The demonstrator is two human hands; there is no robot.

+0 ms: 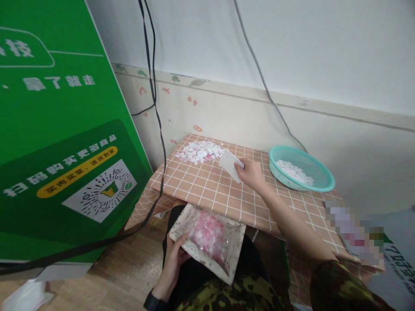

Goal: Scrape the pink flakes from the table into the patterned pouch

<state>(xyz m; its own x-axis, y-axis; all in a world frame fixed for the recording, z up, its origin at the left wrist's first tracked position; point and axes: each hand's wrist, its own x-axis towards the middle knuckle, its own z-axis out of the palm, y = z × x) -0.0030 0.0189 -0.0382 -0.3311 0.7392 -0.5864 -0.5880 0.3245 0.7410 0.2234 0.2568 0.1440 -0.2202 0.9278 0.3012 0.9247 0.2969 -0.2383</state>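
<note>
My left hand (pixel 177 257) grips the near left edge of a square, speckled whitish tray (pixel 238 242), which rests over my lap just below the table edge. Inside it lies a clear plastic bag of pink and white stuff (pixel 209 233). Over the table, my right hand (pixel 251 172) pinches a flat white card (pixel 231 165) by its right edge, thumb on top. The card's far left corner is close to a heap of small white and pinkish paper-like pieces (pixel 201 151) on the tablecloth. I cannot tell whether the card touches the heap.
A turquoise plastic basket (pixel 303 157) with more small white pieces (pixel 293 172) stands at the table's right. The table wears a brown checked cloth (pixel 207 185). A green printed cabinet (pixel 65 108) rises at left, with a black cable (pixel 158 116) hanging before it.
</note>
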